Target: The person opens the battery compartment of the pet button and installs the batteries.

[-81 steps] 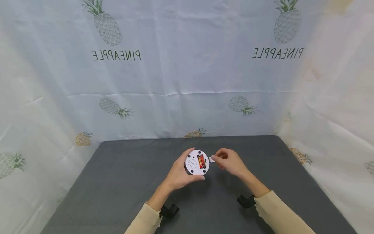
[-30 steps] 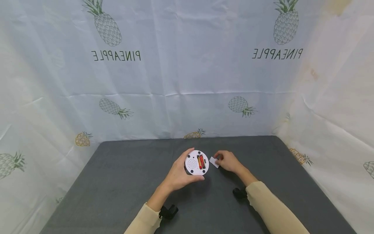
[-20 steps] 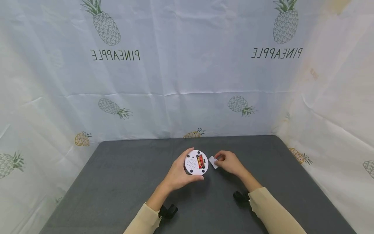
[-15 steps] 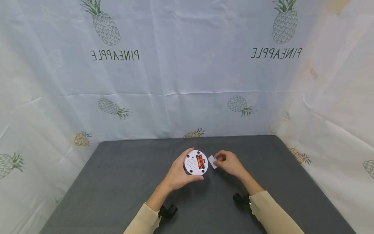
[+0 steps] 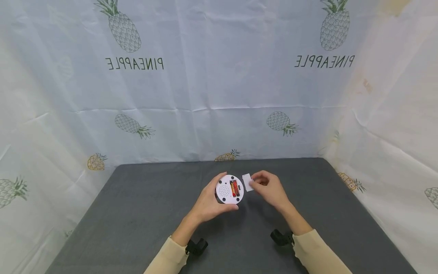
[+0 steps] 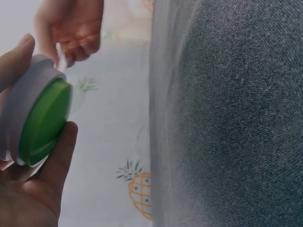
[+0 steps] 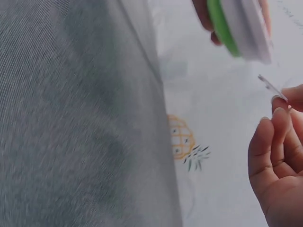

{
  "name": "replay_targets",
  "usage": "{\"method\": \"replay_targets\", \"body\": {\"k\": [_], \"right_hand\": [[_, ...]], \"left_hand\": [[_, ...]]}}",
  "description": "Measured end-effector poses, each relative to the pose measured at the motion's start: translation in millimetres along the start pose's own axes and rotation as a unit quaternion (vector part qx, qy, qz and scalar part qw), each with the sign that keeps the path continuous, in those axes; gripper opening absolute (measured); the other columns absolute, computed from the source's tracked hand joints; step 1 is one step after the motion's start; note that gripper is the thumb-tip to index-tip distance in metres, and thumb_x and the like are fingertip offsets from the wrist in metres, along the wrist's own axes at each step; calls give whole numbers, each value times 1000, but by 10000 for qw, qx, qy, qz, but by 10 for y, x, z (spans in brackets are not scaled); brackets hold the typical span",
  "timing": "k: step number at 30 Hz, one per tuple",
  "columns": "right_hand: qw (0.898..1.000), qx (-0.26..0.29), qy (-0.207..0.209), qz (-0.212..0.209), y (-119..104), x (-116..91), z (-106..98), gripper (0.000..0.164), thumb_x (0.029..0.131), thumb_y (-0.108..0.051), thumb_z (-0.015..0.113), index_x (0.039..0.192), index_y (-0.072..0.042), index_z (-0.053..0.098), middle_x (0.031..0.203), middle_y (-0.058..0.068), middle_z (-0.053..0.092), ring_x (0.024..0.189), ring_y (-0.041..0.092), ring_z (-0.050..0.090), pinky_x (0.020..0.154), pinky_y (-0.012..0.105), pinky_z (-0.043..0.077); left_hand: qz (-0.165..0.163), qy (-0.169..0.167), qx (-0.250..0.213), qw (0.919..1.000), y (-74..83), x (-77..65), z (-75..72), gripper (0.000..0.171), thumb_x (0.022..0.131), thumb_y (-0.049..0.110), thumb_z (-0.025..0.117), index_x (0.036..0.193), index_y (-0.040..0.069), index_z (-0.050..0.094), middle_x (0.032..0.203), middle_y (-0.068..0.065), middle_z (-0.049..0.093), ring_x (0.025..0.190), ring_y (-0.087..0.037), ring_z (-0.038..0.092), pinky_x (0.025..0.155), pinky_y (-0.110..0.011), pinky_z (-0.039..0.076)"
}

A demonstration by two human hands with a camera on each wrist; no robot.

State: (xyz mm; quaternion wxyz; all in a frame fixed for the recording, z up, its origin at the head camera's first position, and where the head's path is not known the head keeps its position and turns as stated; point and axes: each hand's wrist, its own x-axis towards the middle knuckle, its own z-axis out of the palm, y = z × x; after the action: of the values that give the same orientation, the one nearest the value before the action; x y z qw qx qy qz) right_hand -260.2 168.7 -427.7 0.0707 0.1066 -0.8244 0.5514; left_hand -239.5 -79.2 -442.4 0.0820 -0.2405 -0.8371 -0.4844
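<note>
My left hand [image 5: 209,203] grips a round white device [image 5: 224,192] by its rim, thumb below and fingers above. Its back faces me, with a grid of small holes, dark round feet and an uncovered battery compartment. Red and black batteries [image 5: 235,188] lie inside that compartment. A green side [image 6: 47,120] of the device shows in the left wrist view. Just to the right, my right hand [image 5: 272,190] pinches a small white battery cover [image 5: 247,182] between thumb and fingers. The cover is close to the device's right edge, with a narrow gap between them.
Both hands are over a dark grey table [image 5: 143,217]. A white curtain [image 5: 219,83] printed with pineapples hangs behind it and along both sides. Each wrist wears a black camera, such as the left one [image 5: 197,247].
The right hand first drew the cover away from the device and tilted it, then raised it slightly and turned it more upright. The left hand and device stay nearly still.
</note>
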Motion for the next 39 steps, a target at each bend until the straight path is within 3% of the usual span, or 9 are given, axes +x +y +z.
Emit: {"method": "replay_targets", "body": {"k": [5,12,17,25,34,39], "right_hand": [[9986,376,155,-343,-106,-52,6,14,92,-10,74,104,-3,70,76,9,66,63,33,59,58,30,46],[9960,567,89,-678,-192,-113,83,14,94,-10,73,104,-1,69,77,11,67,62,27,60,60,29,49],[9953,453,-106,-853,-206,-147,169,14,94,-11,73,104,-2,69,78,11,68,63,33,60,60,29,50],[9953,116,-251,-925,-229,-187,258,12,93,-11,74,102,-5,70,76,1,68,61,14,57,59,29,49],[9957,-235,-191,-876,-237,-202,293,12,92,-12,77,100,-5,72,76,0,69,66,14,58,62,27,48],[9956,-422,85,-831,-241,-199,313,9,89,-13,79,96,-10,73,78,-3,65,66,15,56,60,27,47]], "left_hand": [[2,-7,-38,10000,10,2,0,104,68,35,96,154,21,41,128,4,58,105,-14,56,89,-40,46],[-16,-26,-42,10000,15,2,-2,104,68,34,96,155,20,40,129,3,58,104,-14,56,88,-39,46],[-23,-36,-37,10000,14,0,-7,104,69,34,95,156,21,38,130,3,57,104,-14,56,87,-38,46],[52,-94,-98,9999,-9,-7,15,103,71,38,94,156,22,37,136,1,55,110,-14,56,90,-41,47],[3,-165,-113,9998,-3,-9,35,104,72,41,93,156,22,36,138,0,54,112,-16,56,90,-41,47],[27,-114,-91,9999,6,-11,34,103,72,38,94,156,22,37,139,0,54,112,-16,56,90,-41,47]]}}
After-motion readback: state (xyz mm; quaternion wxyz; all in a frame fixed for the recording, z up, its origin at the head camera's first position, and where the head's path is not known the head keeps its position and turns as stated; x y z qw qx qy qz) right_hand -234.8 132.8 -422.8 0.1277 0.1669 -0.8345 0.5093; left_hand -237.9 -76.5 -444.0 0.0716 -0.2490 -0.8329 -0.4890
